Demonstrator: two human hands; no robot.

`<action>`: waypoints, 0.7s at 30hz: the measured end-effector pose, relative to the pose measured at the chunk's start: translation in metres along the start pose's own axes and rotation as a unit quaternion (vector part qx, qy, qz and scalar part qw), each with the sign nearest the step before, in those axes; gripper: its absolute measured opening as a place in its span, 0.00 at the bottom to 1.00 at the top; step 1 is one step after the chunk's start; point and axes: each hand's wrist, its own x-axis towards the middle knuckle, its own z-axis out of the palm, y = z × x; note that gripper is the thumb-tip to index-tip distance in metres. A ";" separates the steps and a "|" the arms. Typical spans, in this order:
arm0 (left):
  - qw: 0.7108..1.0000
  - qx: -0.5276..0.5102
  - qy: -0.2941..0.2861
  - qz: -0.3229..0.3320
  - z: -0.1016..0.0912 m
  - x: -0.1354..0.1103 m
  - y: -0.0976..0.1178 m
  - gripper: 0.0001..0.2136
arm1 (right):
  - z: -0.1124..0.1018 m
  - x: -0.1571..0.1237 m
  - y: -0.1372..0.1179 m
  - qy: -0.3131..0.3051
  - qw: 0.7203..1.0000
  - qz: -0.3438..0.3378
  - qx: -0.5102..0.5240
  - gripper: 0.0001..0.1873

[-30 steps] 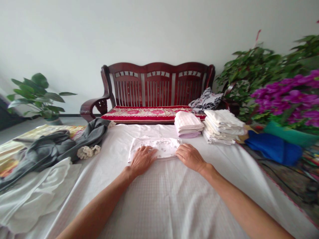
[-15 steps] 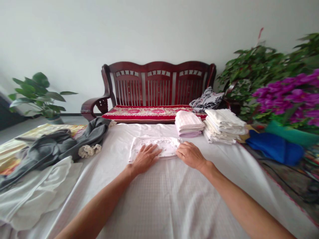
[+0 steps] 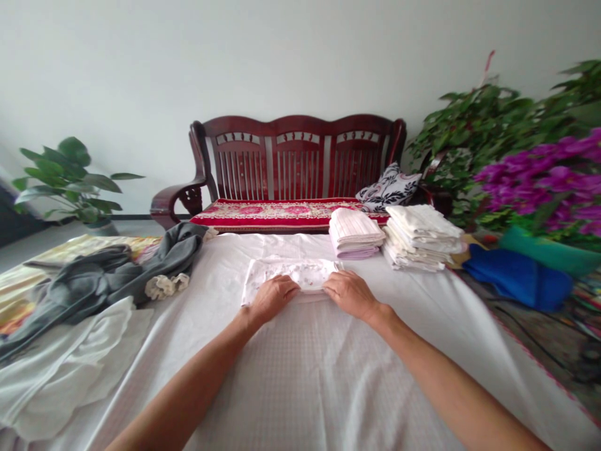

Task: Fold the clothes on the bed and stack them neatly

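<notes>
A folded white garment with a small printed pattern (image 3: pixel 307 272) lies flat on the white cloth-covered table (image 3: pixel 291 376). My left hand (image 3: pixel 276 296) has its fingers curled and closed on the garment's near edge, left of the middle. At the near right edge, my right hand (image 3: pixel 350 293) pinches the fabric between thumb and fingers. Just beyond my right hand stands a stack of folded pink cloths (image 3: pixel 355 232). Right beside that stack is a taller one of folded white cloths (image 3: pixel 420 235).
Grey clothing (image 3: pixel 103 272), a cream scrunchie (image 3: pixel 166 286) and a sheer white garment (image 3: pixel 70 369) lie at the left. Behind the table is a wooden bench (image 3: pixel 300 160) with a patterned cushion (image 3: pixel 389 188). Blue fabric (image 3: pixel 516 279) and purple flowers (image 3: pixel 539 178) are at the right.
My left hand has gone from lying flat on the garment to curling at its near edge. My right hand has shifted slightly left and nearer along the edge.
</notes>
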 end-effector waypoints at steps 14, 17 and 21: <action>0.999 0.027 -0.034 -0.019 -0.008 0.004 0.005 0.11 | -0.004 0.001 -0.005 -0.011 0.999 0.004 -0.037 0.11; 0.998 0.039 -0.038 -0.009 -0.007 0.006 0.006 0.10 | -0.005 0.001 -0.006 -0.019 0.999 -0.003 -0.044 0.09; 0.999 0.041 -0.028 0.010 -0.005 0.007 0.007 0.08 | -0.005 0.002 -0.008 -0.017 0.998 -0.020 -0.049 0.04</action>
